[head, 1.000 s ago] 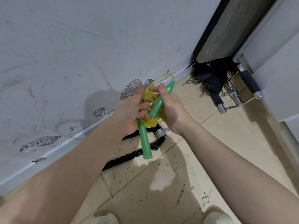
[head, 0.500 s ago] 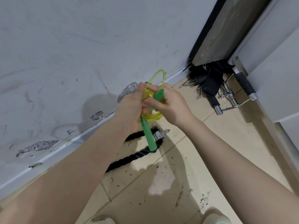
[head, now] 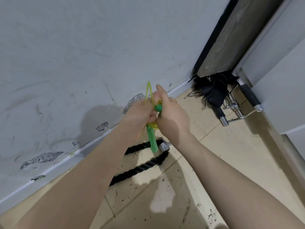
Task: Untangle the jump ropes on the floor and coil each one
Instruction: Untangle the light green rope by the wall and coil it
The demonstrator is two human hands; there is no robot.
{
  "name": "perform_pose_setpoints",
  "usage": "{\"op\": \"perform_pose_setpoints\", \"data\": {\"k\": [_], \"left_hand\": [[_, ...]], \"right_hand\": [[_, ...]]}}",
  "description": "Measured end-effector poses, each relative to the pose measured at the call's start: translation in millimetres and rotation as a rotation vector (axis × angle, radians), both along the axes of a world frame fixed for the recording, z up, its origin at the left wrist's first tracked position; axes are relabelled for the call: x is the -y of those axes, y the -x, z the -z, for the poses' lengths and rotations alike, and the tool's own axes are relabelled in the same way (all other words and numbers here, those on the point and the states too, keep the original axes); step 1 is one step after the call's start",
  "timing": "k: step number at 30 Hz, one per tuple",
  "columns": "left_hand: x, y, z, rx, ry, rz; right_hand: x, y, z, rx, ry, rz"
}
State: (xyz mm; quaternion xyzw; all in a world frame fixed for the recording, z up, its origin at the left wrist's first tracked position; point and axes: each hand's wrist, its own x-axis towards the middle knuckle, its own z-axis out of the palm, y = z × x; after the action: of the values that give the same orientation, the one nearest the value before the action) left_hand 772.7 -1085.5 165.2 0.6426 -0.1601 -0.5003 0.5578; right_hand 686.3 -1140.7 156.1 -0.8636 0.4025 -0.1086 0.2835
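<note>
Both hands hold a jump rope with a yellow-green cord point(head: 149, 90) and green handles in front of the wall. My left hand point(head: 140, 116) grips the coiled cord, and one green handle point(head: 152, 140) hangs down below it. My right hand point(head: 171, 116) grips the second green handle point(head: 158, 107) against the coil, index finger raised. A narrow loop of cord sticks up above the hands. Most of the coil is hidden between the two hands.
A thick black rope point(head: 142, 167) with a metal end cap point(head: 164, 147) lies on the tiled floor point(head: 214, 154) below the hands. Black straps and chrome cable handles point(head: 231, 109) are piled in the corner by the door frame. The scuffed grey wall point(head: 82, 63) stands close ahead.
The second green handle has been pulled down into the coil, so only its end shows now. The upright cord loop has narrowed. The hands moved slightly up and left.
</note>
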Motion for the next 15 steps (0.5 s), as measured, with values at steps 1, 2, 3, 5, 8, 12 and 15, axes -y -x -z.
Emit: {"op": "perform_pose_setpoints", "data": {"k": [1, 2, 3, 5, 8, 12, 15], "left_hand": [[-1.2, -1.9, -0.9, 0.047, 0.016, 0.037], [-2.9, -3.8, -1.4, 0.079, 0.042, 0.079], [-4.9, -4.8, -1.6, 0.095, 0.074, 0.111], [-7.8, -6.9, -2.2, 0.092, 0.150, 0.135], [-3.7, -12.0, -7.4, 0.111, 0.161, 0.133], [1.5, -12.6, -27.7, -0.023, 0.281, 0.108], [0.5, -20.5, -47.8, -0.257, 0.437, 0.067]], "right_hand": [[0.5, -1.8, -0.1, 0.072, -0.056, 0.049], [1.1, -4.0, 1.0, 0.152, -0.135, 0.089], [0.1, -4.9, 1.7, 0.219, -0.197, 0.102], [1.4, -3.5, -0.9, 0.315, -0.280, 0.095], [11.2, 5.0, -14.2, 0.376, -0.342, -0.007], [37.4, 32.2, -34.5, 0.529, -0.597, -0.176], [67.7, 55.4, -35.4, 0.434, -0.414, -0.013]]}}
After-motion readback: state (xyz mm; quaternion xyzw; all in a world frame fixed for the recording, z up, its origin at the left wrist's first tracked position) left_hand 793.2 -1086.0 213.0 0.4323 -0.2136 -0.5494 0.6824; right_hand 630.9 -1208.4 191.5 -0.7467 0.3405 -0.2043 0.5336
